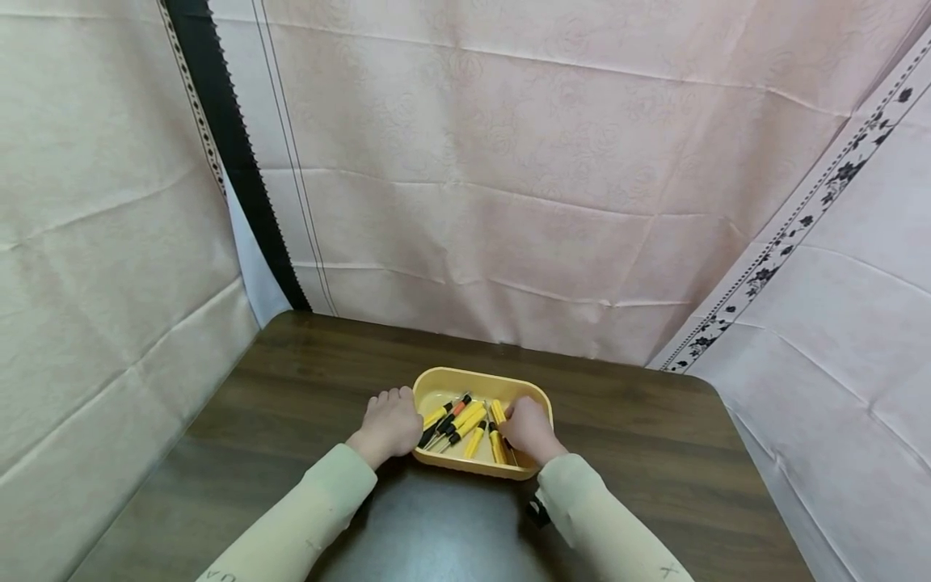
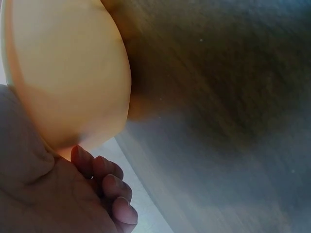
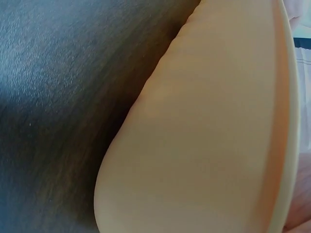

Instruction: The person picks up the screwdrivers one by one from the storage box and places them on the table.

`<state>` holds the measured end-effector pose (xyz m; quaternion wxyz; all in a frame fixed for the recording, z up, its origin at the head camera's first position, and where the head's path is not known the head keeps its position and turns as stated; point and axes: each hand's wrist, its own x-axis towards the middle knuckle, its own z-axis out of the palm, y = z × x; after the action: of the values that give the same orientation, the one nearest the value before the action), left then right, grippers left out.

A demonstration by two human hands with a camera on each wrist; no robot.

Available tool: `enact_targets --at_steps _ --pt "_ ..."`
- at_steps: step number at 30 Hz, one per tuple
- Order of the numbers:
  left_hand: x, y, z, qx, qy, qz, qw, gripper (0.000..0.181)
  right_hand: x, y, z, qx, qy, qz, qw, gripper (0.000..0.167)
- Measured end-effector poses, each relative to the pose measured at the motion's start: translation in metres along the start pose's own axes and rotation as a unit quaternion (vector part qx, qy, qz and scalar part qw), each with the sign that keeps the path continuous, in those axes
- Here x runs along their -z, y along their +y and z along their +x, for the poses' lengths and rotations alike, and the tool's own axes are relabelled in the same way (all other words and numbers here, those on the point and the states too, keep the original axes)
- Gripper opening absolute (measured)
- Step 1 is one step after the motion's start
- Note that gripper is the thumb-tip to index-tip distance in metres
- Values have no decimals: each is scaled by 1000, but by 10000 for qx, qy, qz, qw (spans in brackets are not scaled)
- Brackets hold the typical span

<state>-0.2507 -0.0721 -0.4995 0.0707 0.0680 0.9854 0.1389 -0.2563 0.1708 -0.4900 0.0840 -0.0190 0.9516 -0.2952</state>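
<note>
Left hand point(image 1: 391, 423) pinches the tray point(image 1: 473, 467) at its left end; right hand point(image 1: 531, 427) reaches inside, whether gripping I cannot tell; screwdrivers point(image 1: 475, 440) lie in the tray, likely light, stiff; take their handles point(image 1: 497, 447).

Yellow tray point(image 1: 473, 468); yellow-and-black screwdrivers point(image 1: 468, 422); dark brown, wood-grained desk point(image 1: 640, 453); cream sleeves point(image 1: 320, 501); pinkish cloth point(image 1: 509, 162) with a white, black-flowered border point(image 1: 800, 222).

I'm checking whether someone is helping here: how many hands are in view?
2: the left hand at the left end of the yellow tray, and the right hand reaching into its right end, beside yellow-handled tools. No others show.
</note>
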Motion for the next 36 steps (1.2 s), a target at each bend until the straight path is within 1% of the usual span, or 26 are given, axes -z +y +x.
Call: enact_targets --at_steps 4,6,9,11,12,14,15,16,19,20,22,25,28,30,32,34,36 --pt "-2 0 0 76 -15 -42 10000 30 -1 0 1 -24 -24 211 9998 42" --pt "-2 1 0 92 4 -56 9999 29 0 1 2 -32 -23 465 9989 35" --pt "-1 3 1 50 14 -68 10000 29 6 3 2 -10 102 880 9961 17" --pt "-1 4 0 31 1 -82 10000 29 11 4 2 -82 130 1291 9915 6" --pt "-1 4 0 26 -11 -89 10000 29 13 5 2 -124 137 1476 9889 8" --pt "0 4 -1 50 -23 -107 9999 29 19 6 2 -228 97 1921 9811 16" --pt "0 4 -1 64 -21 -97 9999 29 22 7 2 -272 55 2200 9751 20" --pt "0 4 -1 77 -9 -100 9999 30 26 7 2 -365 -3 2493 9677 22" --pt "0 1 -2 78 23 -68 9999 31 38 10 0 -472 -107 3174 9471 26" --pt "0 1 -2 63 37 -55 10000 31 42 10 0 -509 -120 3372 9400 27" --pt "0 0 -2 37 42 -74 10000 31 51 13 -1 -547 -162 3664 9287 29" --pt "-1 -4 -2 69 13 -103 9999 30 62 19 -3 -571 -209 3923 9178 32" --pt "-2 -6 -2 138 11 -101 9999 29 72 31 -4 -518 -261 4114 9096 38" --pt "-2 -6 -2 132 55 -144 9998 27 79 42 -6 -512 -231 4178 9068 42" --pt "-3 -5 -2 91 99 -205 9997 27 85 56 -8 -573 -176 4162 9073 45" --pt "-3 -3 -2 52 133 -272 9995 26 89 71 -9 -671 -100 4071 9108 46" --pt "-4 -2 -3 48 148 -293 9994 26 91 86 -9 -803 -86 3909 9169 46"
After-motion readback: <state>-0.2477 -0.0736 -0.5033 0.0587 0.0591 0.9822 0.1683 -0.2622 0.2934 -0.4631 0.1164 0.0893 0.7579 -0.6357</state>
